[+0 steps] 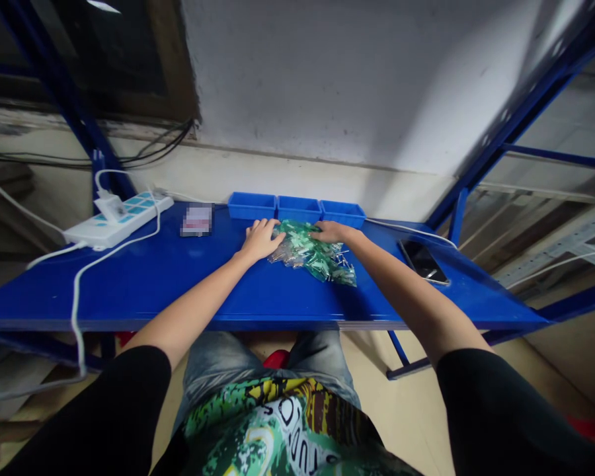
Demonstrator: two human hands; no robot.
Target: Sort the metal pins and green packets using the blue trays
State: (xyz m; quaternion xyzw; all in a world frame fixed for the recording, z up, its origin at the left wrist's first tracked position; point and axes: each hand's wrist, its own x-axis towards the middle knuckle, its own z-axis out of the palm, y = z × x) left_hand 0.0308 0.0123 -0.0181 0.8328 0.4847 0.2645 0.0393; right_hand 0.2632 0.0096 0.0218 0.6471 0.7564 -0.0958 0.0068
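Note:
A heap of small clear and green plastic bags (pixel 307 248) with shiny metal pieces inside lies on the blue table (pixel 178 284). At the heap's left edge rests my left hand (pixel 262 238), its fingers spread and its thumb against the plastic. My right hand (pixel 330 232) reaches over the far right side of the heap, fingers stretched out and touching the bags. Some loose metal pieces (pixel 344 258), too small to name, show at the right of the heap. Right behind the hands stand three blue bins (pixel 299 209) in a row.
A white power strip (pixel 119 221) with a plugged-in charger lies at the left, its cable (pixel 77 297) hanging over the front edge. A blurred card-like item (pixel 197 219) lies nearby. To the right is a black phone (pixel 423 261). Blue frame posts and a wall enclose the table.

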